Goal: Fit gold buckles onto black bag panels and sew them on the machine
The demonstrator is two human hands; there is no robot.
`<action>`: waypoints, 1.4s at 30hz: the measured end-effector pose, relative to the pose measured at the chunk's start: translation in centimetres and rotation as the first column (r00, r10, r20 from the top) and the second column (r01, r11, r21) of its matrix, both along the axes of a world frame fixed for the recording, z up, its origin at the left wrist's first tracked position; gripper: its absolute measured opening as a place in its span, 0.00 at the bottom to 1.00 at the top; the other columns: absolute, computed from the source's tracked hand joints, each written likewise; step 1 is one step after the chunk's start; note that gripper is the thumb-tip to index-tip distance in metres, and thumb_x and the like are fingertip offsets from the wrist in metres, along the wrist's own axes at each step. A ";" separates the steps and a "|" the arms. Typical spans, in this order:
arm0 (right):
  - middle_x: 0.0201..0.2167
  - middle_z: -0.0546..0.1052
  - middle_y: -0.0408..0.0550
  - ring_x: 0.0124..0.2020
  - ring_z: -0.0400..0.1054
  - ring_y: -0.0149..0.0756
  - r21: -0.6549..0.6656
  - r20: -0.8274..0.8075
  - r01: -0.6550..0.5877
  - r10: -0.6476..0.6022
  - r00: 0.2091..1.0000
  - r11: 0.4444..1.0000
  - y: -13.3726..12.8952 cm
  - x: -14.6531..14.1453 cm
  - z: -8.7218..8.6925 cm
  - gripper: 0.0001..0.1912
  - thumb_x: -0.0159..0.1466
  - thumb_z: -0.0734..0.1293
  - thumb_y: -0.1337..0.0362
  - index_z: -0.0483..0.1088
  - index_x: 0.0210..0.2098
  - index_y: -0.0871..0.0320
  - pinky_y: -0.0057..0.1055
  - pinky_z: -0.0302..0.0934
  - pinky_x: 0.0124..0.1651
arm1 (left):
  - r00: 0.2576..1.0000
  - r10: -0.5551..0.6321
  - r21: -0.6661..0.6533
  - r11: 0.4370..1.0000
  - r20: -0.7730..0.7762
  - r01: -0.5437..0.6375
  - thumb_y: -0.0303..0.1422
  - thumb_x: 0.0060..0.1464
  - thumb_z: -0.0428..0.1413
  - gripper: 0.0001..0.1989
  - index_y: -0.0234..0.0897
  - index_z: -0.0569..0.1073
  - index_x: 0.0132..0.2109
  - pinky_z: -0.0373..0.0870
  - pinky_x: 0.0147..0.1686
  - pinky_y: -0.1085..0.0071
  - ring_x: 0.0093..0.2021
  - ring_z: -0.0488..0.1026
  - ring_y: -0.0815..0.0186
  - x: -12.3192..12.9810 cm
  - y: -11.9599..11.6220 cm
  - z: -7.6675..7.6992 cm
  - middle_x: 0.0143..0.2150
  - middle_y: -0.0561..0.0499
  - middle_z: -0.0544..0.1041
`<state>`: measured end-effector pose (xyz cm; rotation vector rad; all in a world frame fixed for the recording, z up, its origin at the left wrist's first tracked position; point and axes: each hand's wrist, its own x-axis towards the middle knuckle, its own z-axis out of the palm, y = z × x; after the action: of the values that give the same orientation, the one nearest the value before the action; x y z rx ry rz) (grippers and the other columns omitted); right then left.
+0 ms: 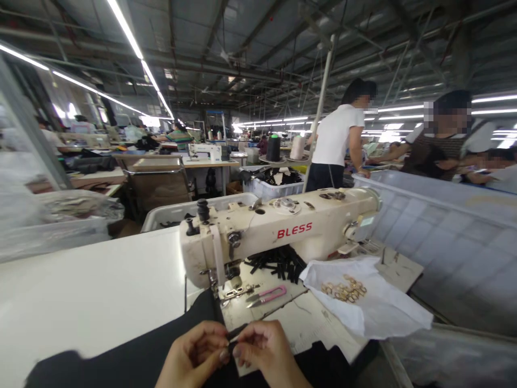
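My left hand point(197, 353) and my right hand point(264, 347) are close together in front of the sewing machine point(278, 223). Both hands pinch a small dark strip point(237, 331) between their fingertips. Black fabric point(133, 345) lies under my left hand and runs up to the machine's needle area. Pink-handled thread snips point(267, 296) rest on the machine bed beyond my right hand. A pile of short black strips point(278, 263) sits under the machine arm. Gold-coloured metal rings point(345, 289) lie on a white cloth point(385, 310) at the right.
A large pale blue bin point(444, 221) stands at the right, beyond the machine. Behind the machine is a white bin point(157, 215). Wrapped material point(81, 207) lies at the far left. A person point(335, 134) in a white shirt stands behind, with another person point(438, 145) farther right.
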<state>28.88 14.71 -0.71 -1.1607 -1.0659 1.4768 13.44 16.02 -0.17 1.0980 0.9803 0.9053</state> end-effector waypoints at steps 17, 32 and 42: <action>0.16 0.69 0.44 0.17 0.62 0.26 0.052 0.122 -0.127 0.120 0.985 0.991 -0.1 0.1 -0.1 0.16 0.51 0.67 0.53 0.69 0.21 0.63 0.23 0.54 0.21 | 1.000 -0.009 0.102 0.995 0.024 0.007 0.27 0.40 0.60 0.15 0.34 0.59 0.29 0.61 0.22 0.79 0.23 0.68 0.72 -0.6 -0.4 0.9 0.26 0.51 0.72; 0.15 0.68 0.43 0.16 0.59 0.24 0.036 0.131 0.053 -0.057 0.990 0.998 0.1 -0.3 -0.3 0.18 0.50 0.67 0.52 0.66 0.20 0.63 0.20 0.51 0.19 | 0.970 0.150 0.191 0.975 -0.192 -0.113 0.27 0.44 0.55 0.06 0.31 0.73 0.33 0.67 0.29 0.75 0.28 0.71 0.67 0.5 -1.1 0.5 0.27 0.48 0.75; 0.11 0.64 0.39 0.12 0.54 0.21 -0.076 0.130 -0.032 0.041 0.991 0.997 0.5 -0.2 -0.2 0.18 0.49 0.67 0.53 0.60 0.16 0.62 0.19 0.44 0.15 | 0.825 0.302 0.837 0.441 -0.477 0.323 0.25 0.54 0.48 0.07 0.33 0.70 0.36 0.69 0.29 0.78 0.29 0.71 0.69 -0.2 -0.6 0.2 0.30 0.47 0.73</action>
<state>28.73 15.22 -0.89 -1.3118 -1.1347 1.4959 13.27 15.42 0.04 2.4564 0.9305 1.1519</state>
